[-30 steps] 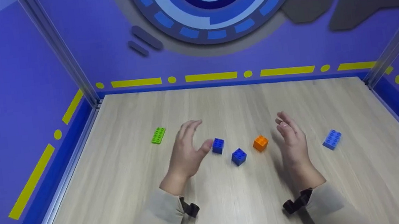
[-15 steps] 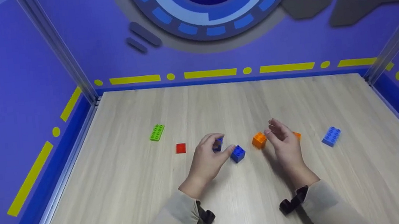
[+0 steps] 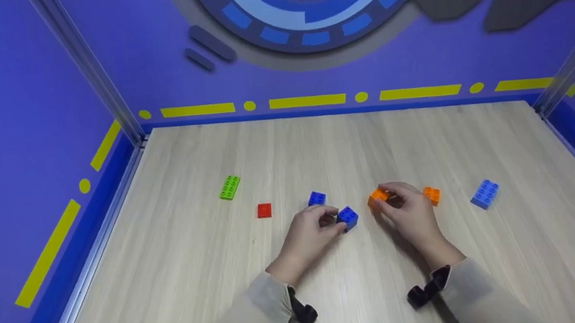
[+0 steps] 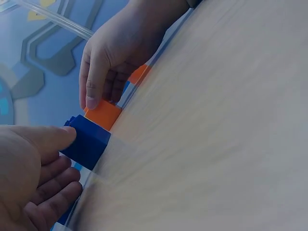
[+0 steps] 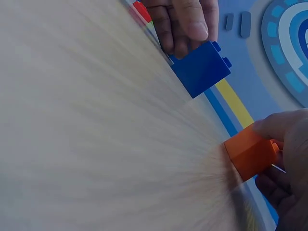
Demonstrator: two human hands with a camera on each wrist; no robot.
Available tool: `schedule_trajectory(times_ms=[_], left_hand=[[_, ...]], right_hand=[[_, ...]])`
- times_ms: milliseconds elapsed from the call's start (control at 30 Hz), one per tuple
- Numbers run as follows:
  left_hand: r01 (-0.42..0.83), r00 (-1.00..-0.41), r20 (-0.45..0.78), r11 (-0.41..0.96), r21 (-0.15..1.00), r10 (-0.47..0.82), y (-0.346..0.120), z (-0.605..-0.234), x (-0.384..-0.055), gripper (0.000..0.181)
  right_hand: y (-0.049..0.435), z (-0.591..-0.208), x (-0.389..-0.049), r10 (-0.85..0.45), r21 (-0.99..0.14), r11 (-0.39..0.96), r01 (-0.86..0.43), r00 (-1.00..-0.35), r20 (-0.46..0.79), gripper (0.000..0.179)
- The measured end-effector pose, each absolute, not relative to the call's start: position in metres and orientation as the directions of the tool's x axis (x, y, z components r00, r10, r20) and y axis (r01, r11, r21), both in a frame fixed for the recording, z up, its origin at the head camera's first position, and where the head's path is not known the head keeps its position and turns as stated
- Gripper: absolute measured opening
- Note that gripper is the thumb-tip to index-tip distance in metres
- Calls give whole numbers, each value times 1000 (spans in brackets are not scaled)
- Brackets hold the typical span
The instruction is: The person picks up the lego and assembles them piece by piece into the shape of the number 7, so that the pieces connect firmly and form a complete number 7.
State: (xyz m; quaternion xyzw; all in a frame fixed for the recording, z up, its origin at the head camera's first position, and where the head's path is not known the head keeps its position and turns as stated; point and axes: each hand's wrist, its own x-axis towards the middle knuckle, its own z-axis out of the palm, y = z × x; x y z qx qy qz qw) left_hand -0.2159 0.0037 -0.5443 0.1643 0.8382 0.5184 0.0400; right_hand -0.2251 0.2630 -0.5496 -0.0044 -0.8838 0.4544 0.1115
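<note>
My left hand (image 3: pixel 311 235) has its thumb and index finger at the left side of a dark blue toy building block (image 3: pixel 348 218), pinching it. In the left wrist view the thumb lies on the block's upper edge, with the other fingers curled below. A second dark blue block (image 3: pixel 316 198) stands just beyond the left fingertips. An orange toy building block (image 3: pixel 377 197) is pinched between the thumb and fingers of my right hand (image 3: pixel 411 214); its right side is hidden by them. Both held blocks are down at the tabletop, studs upward in the head view.
Left of the hands lie a flat red piece (image 3: pixel 264 210) and a bright green studded brick (image 3: pixel 230 187). Beyond the right hand are another orange block (image 3: pixel 431 195) and a lighter blue brick (image 3: pixel 485 194). Purple-blue walls (image 3: pixel 277 70) enclose the wooden table (image 3: pixel 215 289).
My left hand has moved right, past the farther blue block to the nearer one, uncovering the red piece. My right hand has moved left onto the orange block, uncovering another orange block.
</note>
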Motion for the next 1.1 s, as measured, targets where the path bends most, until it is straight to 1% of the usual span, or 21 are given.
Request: schedule_trajectory(times_ms=[133, 233, 367, 467, 667, 733, 967, 1100], left_hand=[[208, -946, 78, 406, 890, 314, 6, -545, -217, 40], [217, -946, 78, 437, 873, 314, 8, -546, -215, 42], [242, -940, 90, 457, 856, 330, 11, -548, -213, 39], [250, -934, 97, 438, 863, 343, 12, -548, -214, 37], [261, -920, 91, 421, 869, 382, 9, -547, -216, 33], [274, -911, 95, 416, 867, 401, 8, -547, -217, 31], [330, -896, 136, 431, 840, 423, 2, -548, -218, 32], [336, -888, 131, 429, 838, 440, 0, -550, -217, 32]], right_hand=[[264, -549, -227, 108, -797, 599, -82, -977, 182, 43], [263, -550, -224, 108, -797, 599, -79, -978, 178, 43], [264, -552, -221, 109, -795, 601, -81, -977, 182, 42], [265, -551, -222, 108, -793, 602, -94, -974, 198, 42], [264, -550, -221, 99, -799, 593, -96, -977, 191, 41], [264, -549, -220, 96, -811, 575, -108, -976, 198, 40], [257, -548, -218, 33, -859, 458, -230, -961, 275, 35], [254, -548, -214, 17, -875, 414, -249, -960, 281, 34]])
